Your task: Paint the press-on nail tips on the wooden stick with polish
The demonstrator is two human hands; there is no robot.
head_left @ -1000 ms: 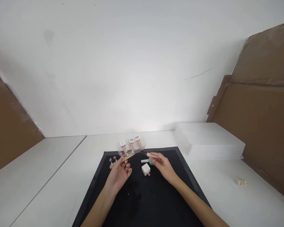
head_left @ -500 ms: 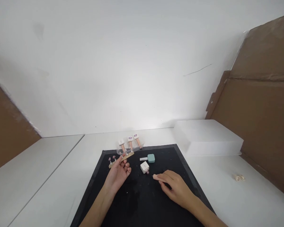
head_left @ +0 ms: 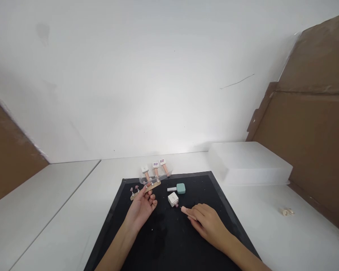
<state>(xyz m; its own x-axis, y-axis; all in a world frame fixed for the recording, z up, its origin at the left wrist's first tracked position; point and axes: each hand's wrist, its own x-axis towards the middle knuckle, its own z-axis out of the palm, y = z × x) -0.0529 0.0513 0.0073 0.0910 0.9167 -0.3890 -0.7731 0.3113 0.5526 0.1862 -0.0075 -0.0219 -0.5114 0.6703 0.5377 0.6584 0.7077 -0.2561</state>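
Black mat (head_left: 169,241) carries everything. The right hand (head_left: 207,222) pinches a pink brush cap (head_left: 186,211) between thumb and fingers, its tip just beside the white polish bottle (head_left: 173,199). The left hand (head_left: 142,207), fingers loosely curled, holds the near edge of a wooden nail-tip stand (head_left: 145,187) at far left.

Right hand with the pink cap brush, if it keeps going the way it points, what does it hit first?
Probably the white square bottle: the right hand aims the pink cap brush up-left, its tip almost at the bottle's neck. Depth is unclear.
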